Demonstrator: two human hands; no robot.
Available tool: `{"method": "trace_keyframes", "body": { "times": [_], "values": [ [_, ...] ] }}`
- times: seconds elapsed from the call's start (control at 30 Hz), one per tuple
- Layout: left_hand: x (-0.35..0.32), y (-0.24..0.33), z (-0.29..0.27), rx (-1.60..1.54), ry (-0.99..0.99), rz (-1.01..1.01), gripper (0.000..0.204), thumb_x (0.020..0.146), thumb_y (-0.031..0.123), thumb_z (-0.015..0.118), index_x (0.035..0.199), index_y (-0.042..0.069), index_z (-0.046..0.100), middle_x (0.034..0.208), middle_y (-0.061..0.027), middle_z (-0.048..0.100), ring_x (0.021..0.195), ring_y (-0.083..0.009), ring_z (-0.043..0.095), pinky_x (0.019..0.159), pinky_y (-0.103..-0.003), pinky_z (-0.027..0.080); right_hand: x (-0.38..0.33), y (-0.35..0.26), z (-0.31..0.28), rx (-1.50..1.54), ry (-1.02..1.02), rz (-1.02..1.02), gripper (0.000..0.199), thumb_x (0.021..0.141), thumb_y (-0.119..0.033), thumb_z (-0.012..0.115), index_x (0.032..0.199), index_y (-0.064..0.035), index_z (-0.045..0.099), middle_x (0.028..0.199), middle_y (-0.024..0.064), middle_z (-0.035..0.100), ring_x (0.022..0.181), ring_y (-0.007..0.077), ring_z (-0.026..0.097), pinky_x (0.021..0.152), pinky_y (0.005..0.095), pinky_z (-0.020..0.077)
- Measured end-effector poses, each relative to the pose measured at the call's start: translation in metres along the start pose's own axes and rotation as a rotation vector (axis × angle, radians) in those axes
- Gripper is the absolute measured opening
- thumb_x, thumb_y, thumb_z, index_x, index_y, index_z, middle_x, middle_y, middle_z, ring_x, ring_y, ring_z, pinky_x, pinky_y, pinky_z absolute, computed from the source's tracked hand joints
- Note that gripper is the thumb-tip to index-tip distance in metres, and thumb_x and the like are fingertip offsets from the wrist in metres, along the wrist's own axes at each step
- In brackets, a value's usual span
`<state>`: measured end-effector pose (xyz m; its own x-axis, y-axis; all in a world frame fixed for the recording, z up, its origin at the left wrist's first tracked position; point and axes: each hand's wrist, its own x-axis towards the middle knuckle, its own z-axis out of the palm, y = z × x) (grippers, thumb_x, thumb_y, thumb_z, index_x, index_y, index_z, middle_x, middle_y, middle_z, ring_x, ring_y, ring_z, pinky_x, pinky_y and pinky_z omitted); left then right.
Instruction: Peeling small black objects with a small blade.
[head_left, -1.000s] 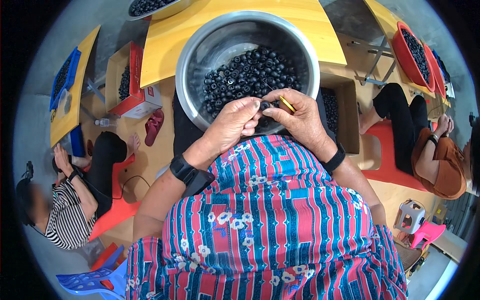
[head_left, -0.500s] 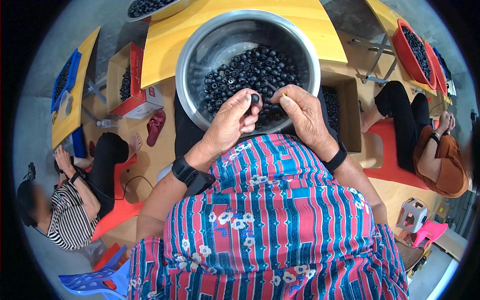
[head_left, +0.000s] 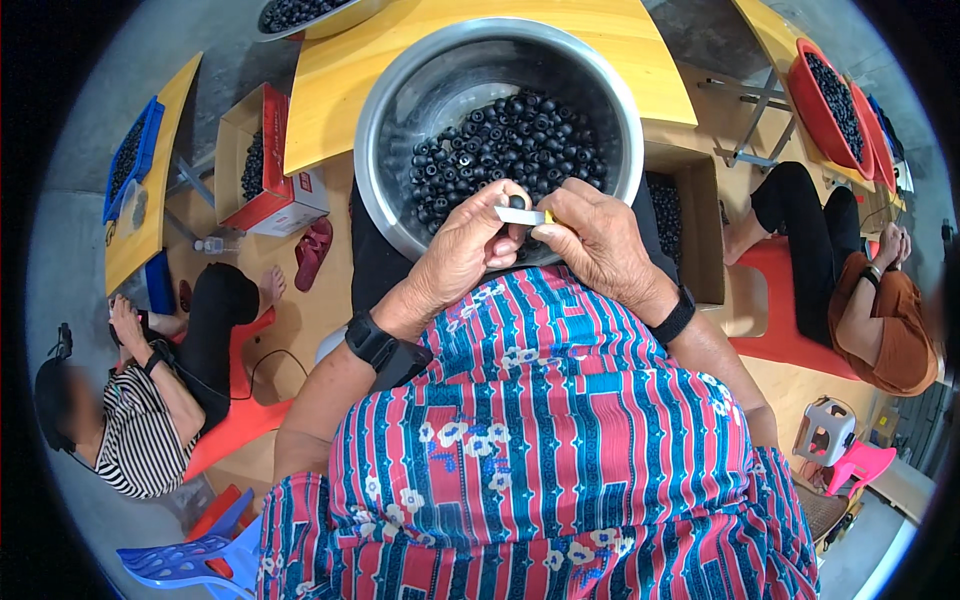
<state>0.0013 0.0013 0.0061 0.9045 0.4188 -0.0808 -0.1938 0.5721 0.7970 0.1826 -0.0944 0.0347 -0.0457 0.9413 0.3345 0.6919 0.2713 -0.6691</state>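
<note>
A wide steel basin [head_left: 622,120] rests at my lap against the table edge, with many small black round pieces [head_left: 505,140] in it. Several of these show a hole or hollow in one side. Over the basin's near rim, my left hand [head_left: 462,242] pinches one small black round piece [head_left: 517,202] between thumb and fingers. My right hand [head_left: 602,240] is closed around the yellow handle of a small knife [head_left: 518,215]. Its short pale blade points left and lies across the held piece, at my left thumb. My right fingers cover most of the handle.
The yellow table [head_left: 330,100] is just beyond the basin. Cardboard boxes [head_left: 690,205] with black pieces stand on both sides below. A seated person in stripes [head_left: 150,440] is at left, another in brown [head_left: 875,330] at right. Red basins [head_left: 800,85] stand at far right.
The knife has come leftward, its blade now turned flat to view and against the black piece. My right hand has moved closer to my left and rolled over. My left hand keeps its pinch.
</note>
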Motion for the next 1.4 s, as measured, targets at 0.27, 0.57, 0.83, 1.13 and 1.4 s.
{"method": "trace_keyframes", "body": {
  "times": [0.27,0.57,0.83,1.13,1.4],
  "values": [
    [0.0,-0.001,-0.001,-0.007,-0.028,0.003,0.028,0.105,0.035,0.044,0.101,0.008,0.049,0.084,0.0024,0.041,0.068,-0.004,0.033,0.058,-0.018,0.029,0.0,-0.001,0.0,-0.037,-0.003,0.01,0.024,0.09,-0.028,0.066,0.09,-0.0048,0.059,0.08,0.012,0.053,0.073,0.0322,0.058,0.062,0.0417,0.047],
    [-0.001,0.002,0.002,0.022,-0.015,-0.002,0.03,0.106,0.036,0.042,0.102,0.007,0.049,0.084,0.0021,0.041,0.068,-0.0039,0.033,0.058,-0.018,0.03,-0.001,0.0,0.002,-0.042,0.009,0.003,0.023,0.09,-0.028,0.066,0.091,-0.0057,0.06,0.08,0.0111,0.054,0.072,0.0313,0.059,0.062,0.0412,0.0474],
    [0.0,0.001,0.001,0.022,-0.019,-0.006,0.029,0.107,0.034,0.039,0.104,0.007,0.05,0.085,0.002,0.04,0.068,-0.0036,0.033,0.058,-0.017,0.03,-0.001,0.0,0.003,-0.035,0.02,0.025,0.024,0.09,-0.029,0.066,0.092,-0.0061,0.06,0.079,0.0111,0.054,0.072,0.0315,0.059,0.062,0.041,0.0474],
    [-0.002,-0.002,0.003,0.009,-0.039,-0.021,0.029,0.106,0.036,0.044,0.104,0.007,0.05,0.085,0.0028,0.041,0.068,-0.004,0.035,0.059,-0.017,0.032,0.001,0.01,0.005,0.099,0.106,0.257,0.023,0.093,-0.023,0.062,0.087,-0.0003,0.059,0.08,0.0199,0.057,0.077,0.0402,0.057,0.066,0.0444,0.0452],
    [0.0,-0.004,0.001,-0.04,-0.004,-0.007,0.031,0.106,0.039,0.042,0.105,0.009,0.049,0.088,0.0026,0.042,0.07,-0.0046,0.036,0.061,-0.018,0.033,-0.001,0.009,0.004,0.225,0.115,0.229,0.021,0.094,-0.019,0.061,0.089,0.0006,0.059,0.08,0.0182,0.057,0.077,0.0389,0.057,0.068,0.0409,0.0455]
  ]
}}
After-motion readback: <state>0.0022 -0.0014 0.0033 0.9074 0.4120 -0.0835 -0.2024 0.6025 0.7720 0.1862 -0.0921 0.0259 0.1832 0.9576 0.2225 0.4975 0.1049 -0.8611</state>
